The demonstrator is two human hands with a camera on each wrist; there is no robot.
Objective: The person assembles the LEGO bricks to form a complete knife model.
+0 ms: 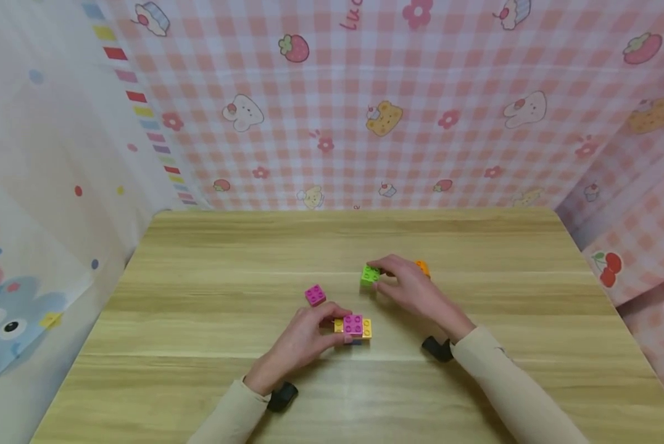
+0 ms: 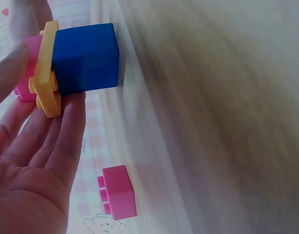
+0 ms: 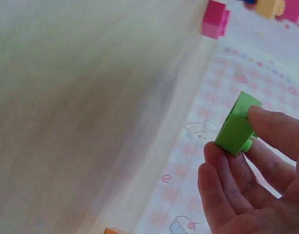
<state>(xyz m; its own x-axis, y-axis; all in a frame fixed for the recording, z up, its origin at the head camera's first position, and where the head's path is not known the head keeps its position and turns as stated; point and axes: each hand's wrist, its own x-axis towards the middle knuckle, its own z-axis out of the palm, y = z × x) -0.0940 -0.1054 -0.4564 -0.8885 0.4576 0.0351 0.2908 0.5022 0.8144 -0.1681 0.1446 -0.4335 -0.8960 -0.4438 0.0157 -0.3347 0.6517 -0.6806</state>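
Observation:
My left hand (image 1: 304, 338) grips a small stack of toy building bricks between thumb and fingers. A pink brick (image 1: 353, 324) tops the stack, a yellow brick (image 1: 367, 328) sticks out to both sides beneath it, and a blue brick (image 2: 88, 58) forms the bottom. Farther back and to the right, my right hand (image 1: 410, 285) pinches a green brick (image 1: 369, 275) by its sides. In the right wrist view the green brick is tilted, with a stud pointing toward the palm. Beyond the left hand's fingers lies a loose pink brick (image 1: 315, 295).
An orange brick (image 1: 423, 267) sits behind the right hand, partly hidden by it. The wooden table (image 1: 210, 265) ends at a pink checked cloth (image 1: 332, 92) at the back. Black wrist-worn devices show at both sleeves.

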